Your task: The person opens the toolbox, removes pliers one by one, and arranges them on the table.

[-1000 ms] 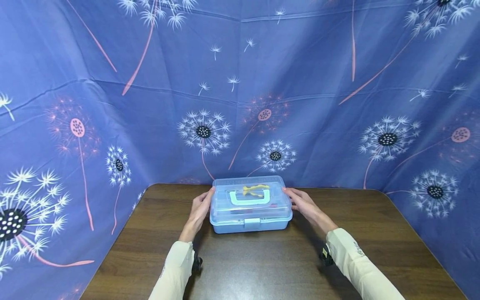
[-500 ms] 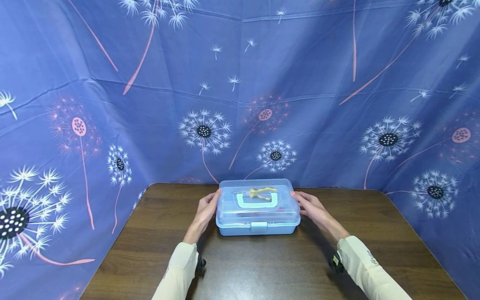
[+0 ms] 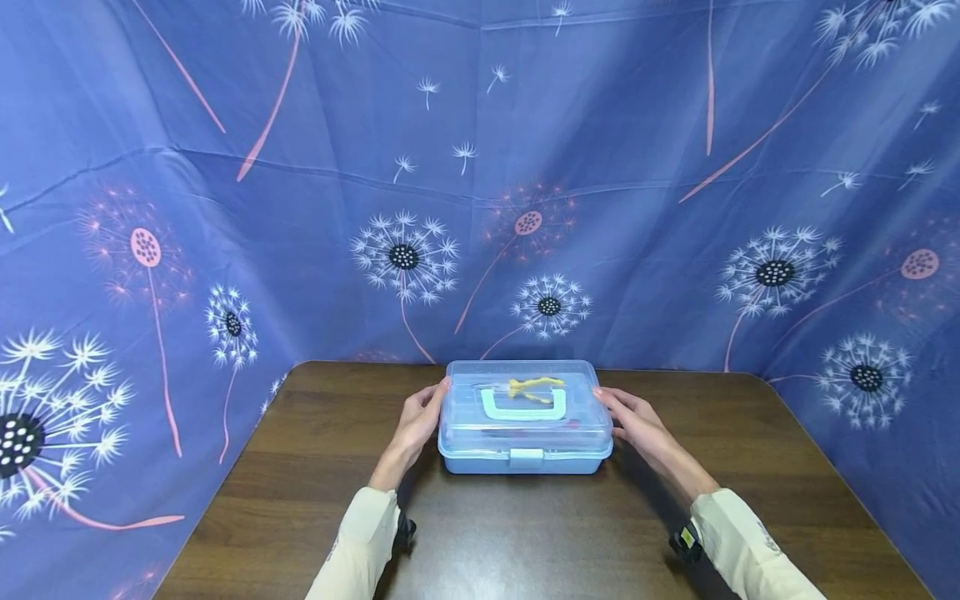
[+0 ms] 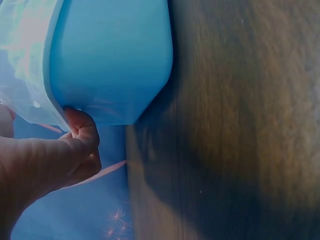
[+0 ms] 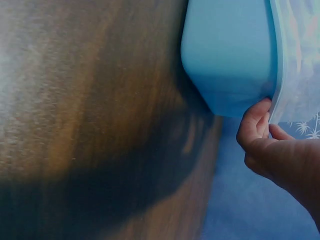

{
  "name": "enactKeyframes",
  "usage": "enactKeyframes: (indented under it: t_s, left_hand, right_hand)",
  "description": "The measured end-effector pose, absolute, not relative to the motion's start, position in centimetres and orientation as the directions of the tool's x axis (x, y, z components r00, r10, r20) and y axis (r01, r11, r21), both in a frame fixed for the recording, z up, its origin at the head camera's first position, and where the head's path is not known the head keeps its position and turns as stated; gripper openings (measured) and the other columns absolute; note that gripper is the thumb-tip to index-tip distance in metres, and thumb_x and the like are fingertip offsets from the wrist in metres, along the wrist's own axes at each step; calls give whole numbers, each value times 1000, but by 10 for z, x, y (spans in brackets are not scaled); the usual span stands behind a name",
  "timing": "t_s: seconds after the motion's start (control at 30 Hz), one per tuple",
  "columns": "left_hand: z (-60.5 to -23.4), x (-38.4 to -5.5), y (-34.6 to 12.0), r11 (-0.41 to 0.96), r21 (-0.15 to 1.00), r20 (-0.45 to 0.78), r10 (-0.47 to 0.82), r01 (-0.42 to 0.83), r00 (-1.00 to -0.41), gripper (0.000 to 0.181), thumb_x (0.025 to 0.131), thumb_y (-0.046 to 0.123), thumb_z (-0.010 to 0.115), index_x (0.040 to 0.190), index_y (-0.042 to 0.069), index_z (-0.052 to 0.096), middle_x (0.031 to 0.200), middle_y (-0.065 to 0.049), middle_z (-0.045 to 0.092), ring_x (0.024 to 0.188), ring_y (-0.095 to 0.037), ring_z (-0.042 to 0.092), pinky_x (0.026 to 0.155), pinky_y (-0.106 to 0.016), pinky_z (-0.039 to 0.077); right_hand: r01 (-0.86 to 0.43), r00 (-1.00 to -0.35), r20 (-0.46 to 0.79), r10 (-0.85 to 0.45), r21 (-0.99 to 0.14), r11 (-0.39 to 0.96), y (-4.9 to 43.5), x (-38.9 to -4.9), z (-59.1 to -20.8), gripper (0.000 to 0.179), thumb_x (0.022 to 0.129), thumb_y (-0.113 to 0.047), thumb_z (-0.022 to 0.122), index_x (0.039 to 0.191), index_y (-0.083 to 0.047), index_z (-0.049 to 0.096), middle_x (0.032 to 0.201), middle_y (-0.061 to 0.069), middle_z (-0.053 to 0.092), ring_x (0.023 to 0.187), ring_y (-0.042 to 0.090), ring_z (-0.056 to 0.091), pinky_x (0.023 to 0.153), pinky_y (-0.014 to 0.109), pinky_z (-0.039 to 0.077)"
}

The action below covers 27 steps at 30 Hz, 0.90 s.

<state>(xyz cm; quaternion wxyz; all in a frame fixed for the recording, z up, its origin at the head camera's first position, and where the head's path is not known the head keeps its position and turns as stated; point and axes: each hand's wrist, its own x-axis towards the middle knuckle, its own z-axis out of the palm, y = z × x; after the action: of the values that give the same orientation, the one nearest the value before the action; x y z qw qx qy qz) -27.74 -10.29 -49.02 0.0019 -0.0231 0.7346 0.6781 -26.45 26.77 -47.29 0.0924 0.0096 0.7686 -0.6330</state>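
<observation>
A plastic storage box (image 3: 525, 462) with a light blue base and a see-through lid (image 3: 465, 417) sits toward the back of the table. Its lid is down, with a pale carry handle (image 3: 523, 414) on top and a latch (image 3: 526, 457) at the front. Something yellow (image 3: 536, 382) shows at the handle. My left hand (image 3: 415, 427) grips the box's left end, fingers curled under the lid's rim in the left wrist view. On the opposite end my right hand (image 3: 641, 427) holds the same rim, its fingertips (image 5: 261, 106) bent beneath it.
The brown wooden table (image 3: 525, 533) ends just behind the box. A blue curtain (image 3: 637, 208) with dandelion prints hangs along the back and both sides. A small dark device (image 3: 686, 540) is worn on the right wrist.
The storage box has moved to the right and slightly nearer, with both hands keeping hold of its ends. The head view has shifted a little.
</observation>
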Motion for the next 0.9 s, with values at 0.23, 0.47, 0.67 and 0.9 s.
enactKeyframes:
  t_s: [0.23, 0.47, 0.67, 0.9]
  left_hand:
    - [-487, -271, -98, 96, 994, -44, -4, -44, -999, 70, 102, 53, 57, 141, -5, 57, 122, -16, 68, 111, -24, 61, 101, -42, 49]
    - [-488, -263, -96, 91, 994, -53, 6, -52, -999, 72, 102, 52, 57, 143, -7, 53, 133, -21, 64, 124, -30, 58, 110, -48, 43]
    - [-488, -254, -94, 114, 992, -58, 5, -57, -998, 73, 103, 52, 56, 144, -8, 52, 131, -21, 64, 121, -29, 59, 108, -48, 44]
    - [-487, -246, -89, 131, 990, -47, 7, -46, -999, 68, 103, 50, 56, 141, -6, 56, 125, -19, 67, 110, -25, 63, 98, -42, 51]
  right_hand:
    - [137, -984, -156, -83, -970, 199, 273, -251, -472, 75, 104, -49, 55, 154, 4, 37, 142, 21, 54, 114, 15, 60, 90, 31, 53]
    - [137, -985, -156, -68, -963, 232, 275, -238, -473, 74, 105, -50, 53, 155, 2, 37, 148, 22, 49, 124, 22, 55, 92, 30, 52]
    - [153, -984, -169, -53, -962, 225, 275, -226, -473, 74, 105, -49, 54, 155, 2, 36, 149, 23, 47, 124, 22, 55, 92, 29, 52]
    - [157, -985, -170, -37, -957, 243, 280, -215, -473, 74, 105, -50, 54, 155, 2, 37, 150, 24, 46, 120, 19, 56, 92, 30, 53]
